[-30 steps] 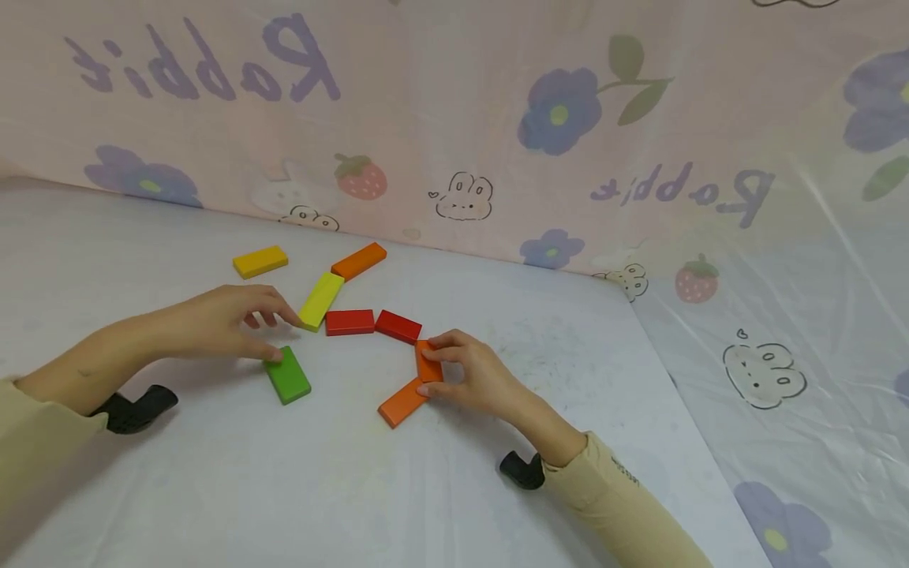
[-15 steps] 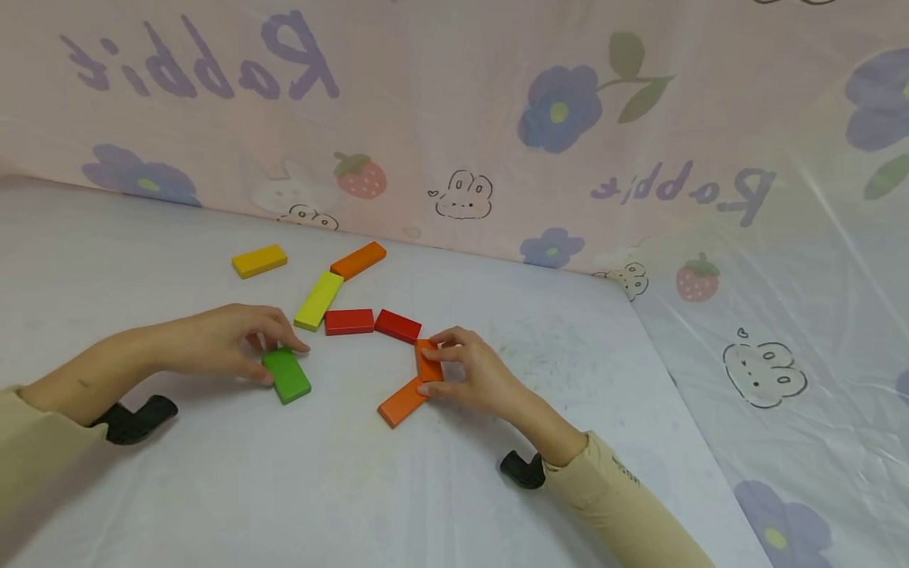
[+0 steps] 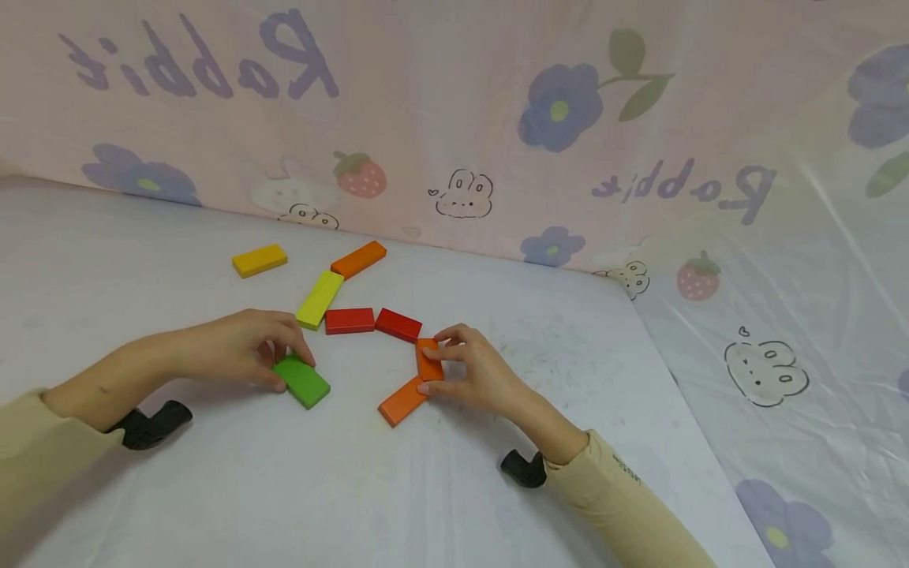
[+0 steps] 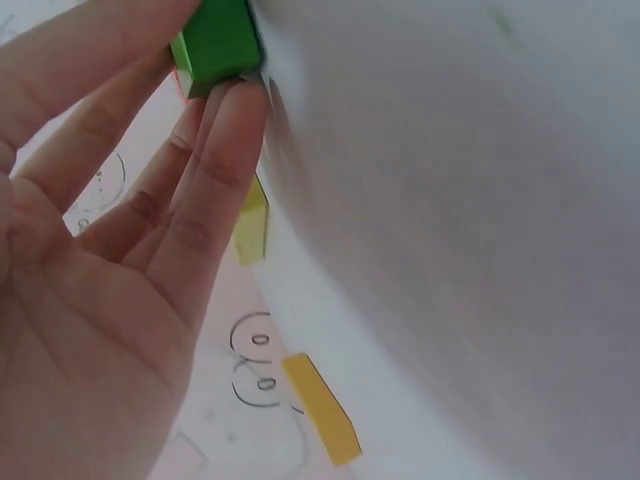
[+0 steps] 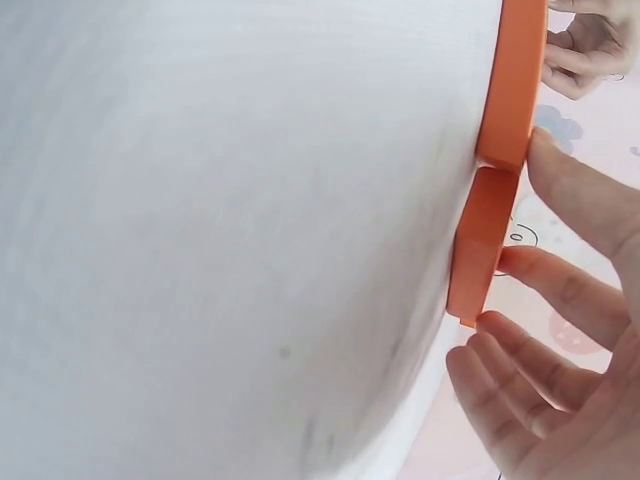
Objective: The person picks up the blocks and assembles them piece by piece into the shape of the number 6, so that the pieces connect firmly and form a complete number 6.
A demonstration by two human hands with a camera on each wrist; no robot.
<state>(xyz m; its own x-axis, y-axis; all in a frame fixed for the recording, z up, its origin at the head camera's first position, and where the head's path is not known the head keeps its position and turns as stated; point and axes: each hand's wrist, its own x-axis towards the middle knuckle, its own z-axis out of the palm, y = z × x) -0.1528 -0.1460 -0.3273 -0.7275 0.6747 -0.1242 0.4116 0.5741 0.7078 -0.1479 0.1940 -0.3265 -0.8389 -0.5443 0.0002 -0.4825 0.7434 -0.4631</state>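
In the head view my left hand (image 3: 245,347) pinches a green wooden block (image 3: 307,382) between thumb and fingers, low over the white table. The left wrist view shows the green block (image 4: 222,42) at those fingertips. My right hand (image 3: 479,375) holds an orange block (image 3: 429,360), thumb at its near end and fingers on its face and far end. A second orange block (image 3: 402,402) meets that near end at an angle, right by the thumb. From the far end, a red block (image 3: 398,324) and another red block (image 3: 349,321) continue the curved row.
A lime-yellow block (image 3: 320,300) lies beyond the left fingers, touching another orange block (image 3: 358,259) behind it. Apart at the back left lies a yellow block (image 3: 259,260). A printed curtain (image 3: 440,126) borders the table (image 3: 454,489) at the back and right.
My left hand has drawn back from the lime-yellow block, taken hold of the green block, and shifted it slightly right and turned it. The right hand stays almost still.
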